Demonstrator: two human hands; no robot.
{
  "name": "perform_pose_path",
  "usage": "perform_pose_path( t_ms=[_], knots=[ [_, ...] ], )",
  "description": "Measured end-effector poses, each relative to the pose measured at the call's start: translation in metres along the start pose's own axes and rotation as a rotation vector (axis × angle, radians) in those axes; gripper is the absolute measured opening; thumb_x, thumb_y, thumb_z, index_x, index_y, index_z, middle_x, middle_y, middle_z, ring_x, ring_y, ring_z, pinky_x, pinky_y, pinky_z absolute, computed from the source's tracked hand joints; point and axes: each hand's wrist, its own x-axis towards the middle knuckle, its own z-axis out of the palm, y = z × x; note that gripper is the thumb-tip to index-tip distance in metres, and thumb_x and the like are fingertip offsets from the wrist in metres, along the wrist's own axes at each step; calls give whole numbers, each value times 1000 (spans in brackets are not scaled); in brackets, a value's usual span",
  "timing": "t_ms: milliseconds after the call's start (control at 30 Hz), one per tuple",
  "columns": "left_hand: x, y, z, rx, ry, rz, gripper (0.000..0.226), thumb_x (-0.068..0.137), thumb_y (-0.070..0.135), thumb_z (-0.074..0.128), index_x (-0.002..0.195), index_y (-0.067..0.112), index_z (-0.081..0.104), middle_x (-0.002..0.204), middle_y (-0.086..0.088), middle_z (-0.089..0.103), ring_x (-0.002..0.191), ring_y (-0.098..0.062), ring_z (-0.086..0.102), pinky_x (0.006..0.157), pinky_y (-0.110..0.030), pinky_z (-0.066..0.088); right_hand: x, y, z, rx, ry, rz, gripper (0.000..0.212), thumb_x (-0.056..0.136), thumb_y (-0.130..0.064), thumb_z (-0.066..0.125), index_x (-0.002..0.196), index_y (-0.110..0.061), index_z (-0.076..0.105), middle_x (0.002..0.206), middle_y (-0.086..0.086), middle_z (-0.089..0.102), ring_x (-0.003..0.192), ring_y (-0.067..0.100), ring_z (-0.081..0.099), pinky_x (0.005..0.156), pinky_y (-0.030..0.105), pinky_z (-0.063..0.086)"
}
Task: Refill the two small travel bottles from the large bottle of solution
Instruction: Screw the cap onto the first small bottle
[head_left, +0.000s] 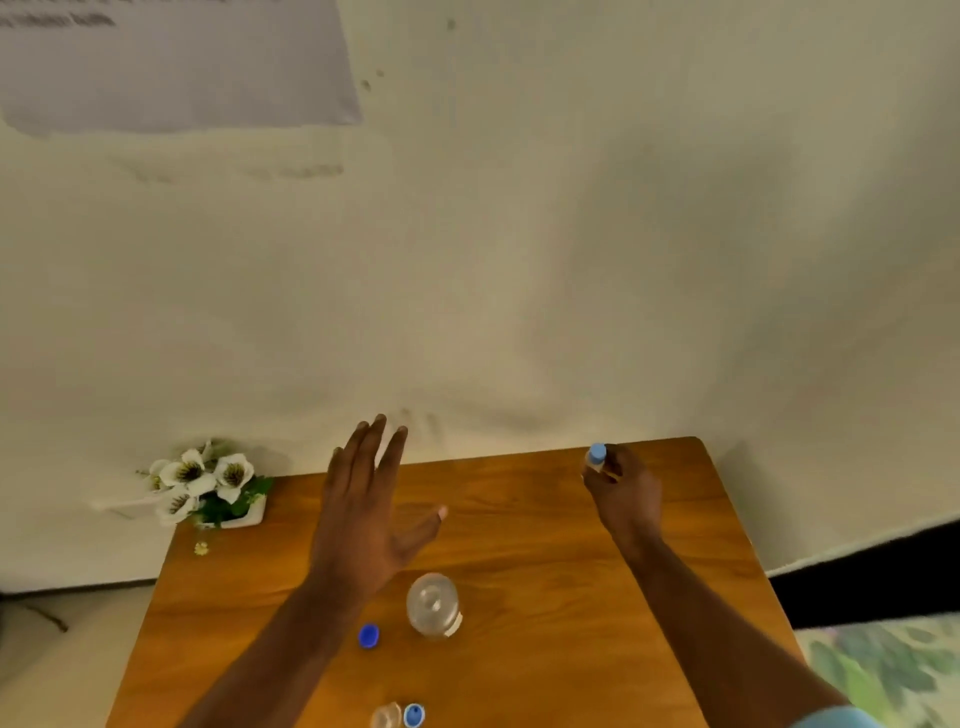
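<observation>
The large bottle (434, 604) stands upright and uncapped near the middle of the wooden table (545, 519), seen from above; its body is clear, and you cannot judge a liquid level from this angle. Its dark blue cap (369, 636) lies on the table just to its left, apart from it. One small travel bottle (597, 458), fitted with a light blue cap, is in your right hand (626, 493); your fingers curl round its body and hide all but the cap and neck, so its contents are not visible. It is held above the far right part of the table, well apart from the large bottle. A second small clear bottle (387, 716) sits at the near edge, cut off by the bottom of the frame, with a light blue cap (414, 715) just beside it on the right; whether it holds liquid cannot be told. Your left hand (363, 519) hovers over the table with fingers straight and spread, thumb out, holding nothing; the large bottle lies just below and to the right of its wrist. A white planter of artificial flowers (208, 486) sits at the far left corner. The whole frame is soft with blur.
</observation>
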Motion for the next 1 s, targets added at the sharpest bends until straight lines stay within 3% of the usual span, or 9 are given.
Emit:
perform_pose_path(
  t_ms=[400,633,800,1000],
  knots=[
    [5,-17,28,-26,-15,-100,96,86,76,44,163,28,11,173,4,4,160,-18,3,122,-61,27,44,58,23,-54,-32,44,31,90,-30,72,118,-20,63,104,-3,69,93,15,64,74,34,57],
    [-10,-26,28,-37,-2,-87,92,88,72,47,162,28,16,172,3,11,159,-20,11,119,-61,32,41,60,22,-21,-62,60,49,88,-27,75,132,-20,54,115,0,68,104,20,66,72,26,51],
    [-32,-30,14,-79,9,-109,88,89,71,48,161,29,20,171,5,14,157,-20,16,119,-57,33,10,58,11,14,-24,114,73,85,-26,78,146,-21,38,132,5,61,117,23,60,83,34,52],
    [-74,-38,-5,-168,48,-131,78,93,61,53,156,19,35,163,-4,35,151,-22,32,117,-49,40,-67,55,0,-22,14,90,68,85,-24,78,142,-17,42,123,3,61,110,19,60,86,39,56]
  ],
)
